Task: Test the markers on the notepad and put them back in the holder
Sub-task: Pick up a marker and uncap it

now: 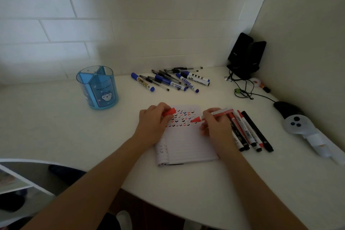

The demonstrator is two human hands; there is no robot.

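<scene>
Red marker (pixel 222 112), uncapped, is gripped in the right hand (pixel 217 127), tip over the notepad (pixel 186 144) by the check-mark rows; contact unclear. Left hand (pixel 154 123) pinches the red cap (pixel 169 113). Blue holder (pixel 98 87) stands well left of the left hand. Capped markers (pixel 250 132) lie just right of the right hand.

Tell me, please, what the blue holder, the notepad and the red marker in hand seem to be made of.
The holder looks like translucent blue plastic, glossy; its inner dividers show through the wall. The notepad is matt ruled paper, with stacked sheets showing at its near edge. The red marker in the right hand and its cap in the left hand are probably smooth hard plastic.
</scene>
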